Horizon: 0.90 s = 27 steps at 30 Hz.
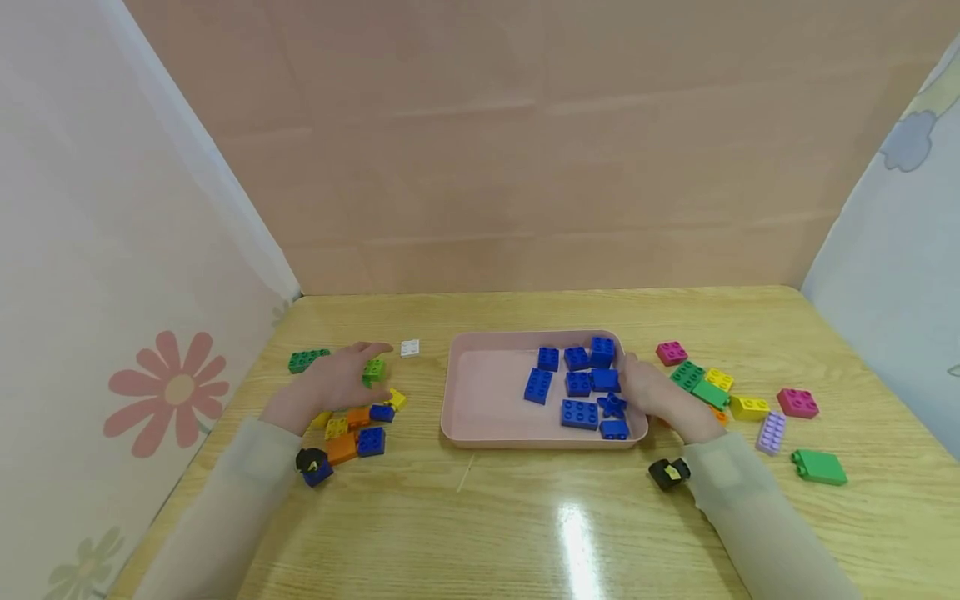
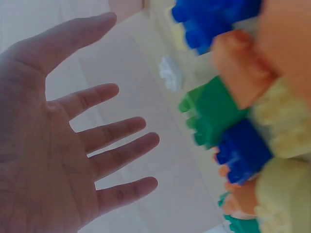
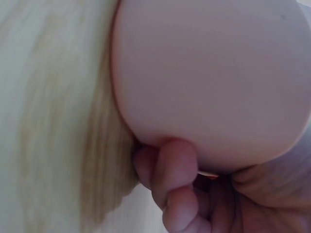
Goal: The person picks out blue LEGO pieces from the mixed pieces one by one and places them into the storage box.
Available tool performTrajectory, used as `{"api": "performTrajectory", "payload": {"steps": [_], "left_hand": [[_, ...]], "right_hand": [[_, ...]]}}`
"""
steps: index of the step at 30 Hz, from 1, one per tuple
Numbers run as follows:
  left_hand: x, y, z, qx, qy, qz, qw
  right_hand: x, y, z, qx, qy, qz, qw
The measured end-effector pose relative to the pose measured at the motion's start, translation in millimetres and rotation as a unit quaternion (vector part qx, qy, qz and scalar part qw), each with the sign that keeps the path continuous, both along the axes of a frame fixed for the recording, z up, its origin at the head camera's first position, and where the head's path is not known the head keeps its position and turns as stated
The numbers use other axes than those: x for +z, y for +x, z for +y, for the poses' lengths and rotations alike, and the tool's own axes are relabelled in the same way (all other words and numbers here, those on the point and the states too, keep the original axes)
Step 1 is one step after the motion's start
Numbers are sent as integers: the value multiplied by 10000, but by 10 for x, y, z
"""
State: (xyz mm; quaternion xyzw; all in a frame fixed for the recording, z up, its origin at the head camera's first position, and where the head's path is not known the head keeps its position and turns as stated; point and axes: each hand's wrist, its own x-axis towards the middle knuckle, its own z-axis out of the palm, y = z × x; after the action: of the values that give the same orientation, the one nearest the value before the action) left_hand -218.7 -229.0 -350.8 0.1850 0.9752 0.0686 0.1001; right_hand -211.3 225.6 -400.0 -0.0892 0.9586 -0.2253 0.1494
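The pink tray (image 1: 487,433) sits mid-table with several blue bricks (image 1: 579,413) in its right half, a blue star-shaped piece (image 1: 612,406) among them. My right hand (image 1: 651,388) grips the tray's right side. In the right wrist view, curled fingers (image 3: 177,167) press against the outer wall of the tray (image 3: 209,82); the thumb is hidden there. Over the left group of bricks, my left hand (image 1: 347,377) is held with fingers spread and nothing in it. Near it are a light green brick (image 1: 373,371), an orange brick (image 1: 342,449) and a blue brick (image 1: 371,442).
A white brick (image 1: 409,348) lies between the left hand and the tray. To the right of the tray are several mixed bricks, including a magenta brick (image 1: 798,403), a purple brick (image 1: 771,433) and a green brick (image 1: 821,467). A wall panel (image 1: 525,208) borders the table's far edge.
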Motion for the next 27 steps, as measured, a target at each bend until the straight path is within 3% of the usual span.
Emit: {"api": "performTrajectory", "payload": {"steps": [5, 11, 27], "left_hand": [[-105, 125, -27, -10, -54, 10, 10000], [-144, 210, -3, -243, -67, 3, 9997], [-197, 187, 89, -584, -279, -6, 9979]], "right_hand": [[19, 3, -6, -13, -55, 5, 10000], [27, -1, 0, -102, -80, -76, 9999], [0, 6, -1, 21, 94, 4, 10000]]}}
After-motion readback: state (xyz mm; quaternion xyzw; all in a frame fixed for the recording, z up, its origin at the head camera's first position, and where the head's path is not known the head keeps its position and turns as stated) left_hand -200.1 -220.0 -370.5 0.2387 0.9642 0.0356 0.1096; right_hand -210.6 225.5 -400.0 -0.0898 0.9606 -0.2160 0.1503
